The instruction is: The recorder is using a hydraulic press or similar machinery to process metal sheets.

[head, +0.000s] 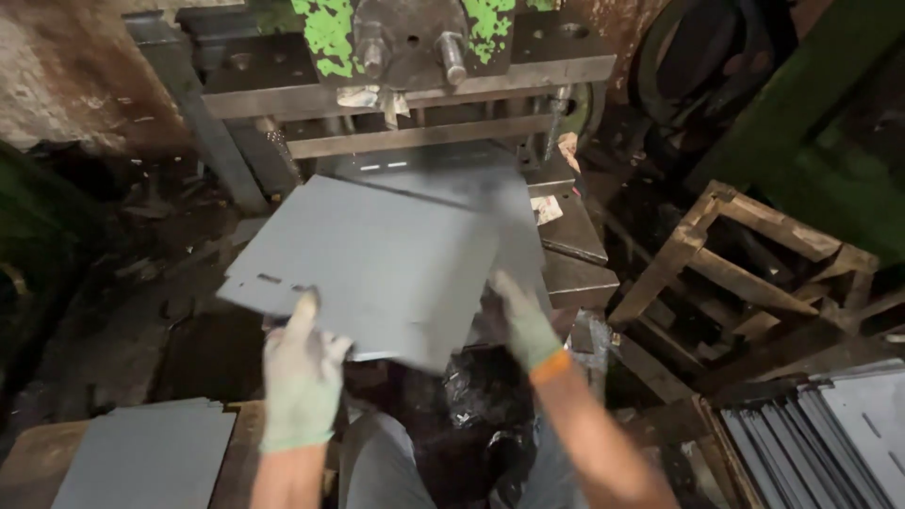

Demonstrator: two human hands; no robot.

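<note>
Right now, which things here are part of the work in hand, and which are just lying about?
In hand:
- grey metal sheet, held by left hand and right hand
- press machine behind it

Lying about:
- wooden crate
- stacked grey sheets, right
- grey sheet, lower left

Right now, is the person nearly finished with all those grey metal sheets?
Hard to tell. In hand: both gloved hands, left hand and right hand, hold one slotted grey sheet before the press. Sheets lean in a rack at right. A flat stack lies at left.
</note>
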